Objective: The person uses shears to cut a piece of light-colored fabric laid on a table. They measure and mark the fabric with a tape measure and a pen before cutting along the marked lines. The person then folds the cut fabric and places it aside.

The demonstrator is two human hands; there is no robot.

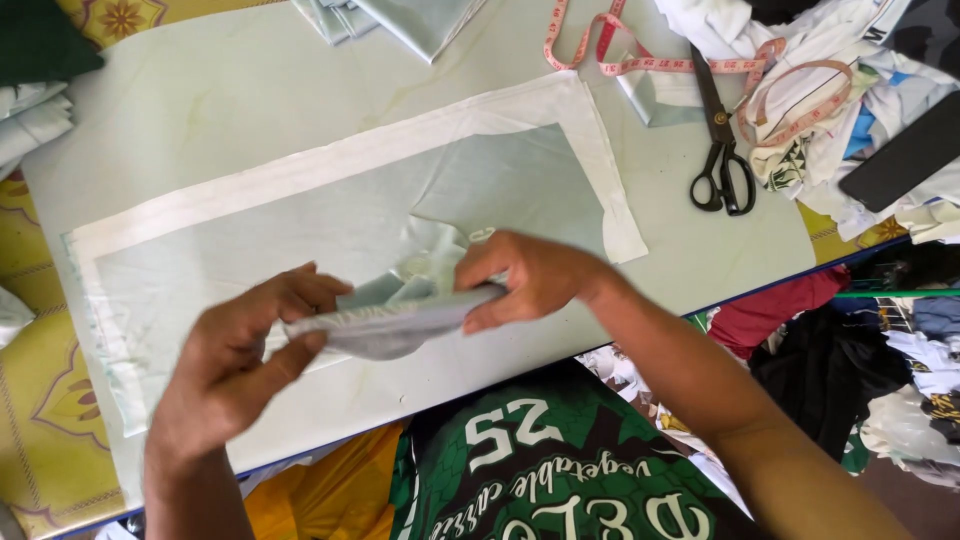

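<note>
Both hands pinching one small grey cloth piece (395, 325)
Left hand (250, 350) and right hand (530, 280) grip its ends above the table's (220, 90) near edge; scissors (722, 140) well apart.

Bright, even daylight, mostly sharp.

Soft light fell across the pale table (700, 250) without glare; only faint shadows lay under the hands. The left hand (240, 360) was slightly motion-blurred, and the frame's edges bent with mild wide-angle distortion.
</note>
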